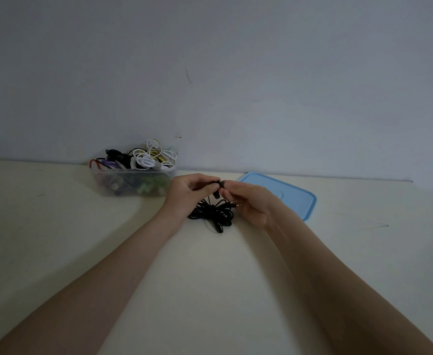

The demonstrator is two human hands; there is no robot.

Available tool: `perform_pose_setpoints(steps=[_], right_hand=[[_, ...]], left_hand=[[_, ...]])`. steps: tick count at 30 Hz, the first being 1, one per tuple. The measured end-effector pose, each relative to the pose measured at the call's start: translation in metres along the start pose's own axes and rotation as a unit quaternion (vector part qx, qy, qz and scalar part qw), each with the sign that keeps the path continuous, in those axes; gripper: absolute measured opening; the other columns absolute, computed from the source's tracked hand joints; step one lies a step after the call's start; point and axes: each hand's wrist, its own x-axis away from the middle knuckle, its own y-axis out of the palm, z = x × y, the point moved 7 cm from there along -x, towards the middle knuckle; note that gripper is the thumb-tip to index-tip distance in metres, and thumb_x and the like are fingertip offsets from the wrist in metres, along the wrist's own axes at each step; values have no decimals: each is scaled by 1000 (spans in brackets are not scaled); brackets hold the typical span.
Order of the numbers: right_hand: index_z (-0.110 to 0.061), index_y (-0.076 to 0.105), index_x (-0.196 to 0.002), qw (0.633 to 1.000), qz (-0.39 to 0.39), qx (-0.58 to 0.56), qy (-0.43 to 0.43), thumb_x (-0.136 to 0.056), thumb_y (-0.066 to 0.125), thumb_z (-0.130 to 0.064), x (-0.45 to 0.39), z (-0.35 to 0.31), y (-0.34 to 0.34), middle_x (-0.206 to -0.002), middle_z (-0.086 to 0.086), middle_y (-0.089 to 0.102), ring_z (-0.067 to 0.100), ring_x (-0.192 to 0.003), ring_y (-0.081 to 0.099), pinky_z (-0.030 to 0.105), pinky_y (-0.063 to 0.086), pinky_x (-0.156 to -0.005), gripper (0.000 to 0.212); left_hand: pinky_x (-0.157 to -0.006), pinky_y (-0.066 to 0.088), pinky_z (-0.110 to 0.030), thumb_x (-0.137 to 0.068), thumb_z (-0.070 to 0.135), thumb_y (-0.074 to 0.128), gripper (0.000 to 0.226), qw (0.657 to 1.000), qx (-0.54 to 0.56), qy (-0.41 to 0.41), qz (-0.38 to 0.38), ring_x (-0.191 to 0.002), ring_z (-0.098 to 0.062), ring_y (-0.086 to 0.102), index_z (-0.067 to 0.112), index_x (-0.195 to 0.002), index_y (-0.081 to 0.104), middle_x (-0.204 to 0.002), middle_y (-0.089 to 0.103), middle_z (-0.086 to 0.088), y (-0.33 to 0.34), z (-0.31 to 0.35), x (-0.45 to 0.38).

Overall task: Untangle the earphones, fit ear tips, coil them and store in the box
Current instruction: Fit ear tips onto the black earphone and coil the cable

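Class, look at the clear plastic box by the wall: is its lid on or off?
Off. The box stands open, cables heaped above its rim, while the blue lid lies flat on the table to its right.

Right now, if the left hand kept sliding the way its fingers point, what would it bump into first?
The left hand points right, toward the right hand. It would probably meet that hand's fingertips first, since both pinch the same black earphones and sit almost touching. The blue lid lies beyond; depth is unclear.

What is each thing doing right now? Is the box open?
box: open, heaped with coiled earphones
blue lid: off, flat on the table
black earphones: bundled loosely, partly lifted
left hand: pinching the black earphones
right hand: pinching an earbud end
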Motion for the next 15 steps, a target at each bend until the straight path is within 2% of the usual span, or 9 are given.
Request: perform_pose_setpoints(steps=[4,6,8,11,15], right_hand=[[7,63,-98,991,47,114,-57,-83,61,6,0,-6,-6,-79,11,67,12,-65,67,15,54,-69,15],[-1,64,-86,979,64,170,-90,-83,62,6,1,-10,-5,-76,10,67,14,-65,67,17,55,-71,8],[-5,65,-78,962,83,225,-128,-83,61,6,3,-15,-2,-73,9,67,16,-67,66,22,55,-76,13],[-6,67,-79,955,78,244,-153,-84,62,3,3,-18,2,-76,9,69,18,-73,68,26,55,-83,12],[-6,68,-79,953,74,247,-157,-82,64,3,3,-17,2,-76,9,70,19,-75,69,27,54,-84,10]], left_hand=[[-66,46,-7,-78,-10,64,17,1000,-9,-5,12,-61,4,62,1,-91,66,-61,68,15,-2,-3,0],[-66,47,-7,-78,-10,64,16,1000,-9,-6,17,-60,4,62,0,-91,65,-61,68,14,-3,-4,-1],[-65,47,-7,-77,-11,65,17,1000,-5,-9,24,-60,4,62,-1,-91,65,-63,68,12,-4,-5,-1],[-64,46,-6,-78,-10,64,17,999,2,-15,38,-60,5,62,-4,-93,65,-69,67,8,-6,-6,0],[-64,46,-6,-78,-9,64,16,998,11,-24,48,-60,5,62,-5,-94,66,-71,66,4,-7,-6,0]])
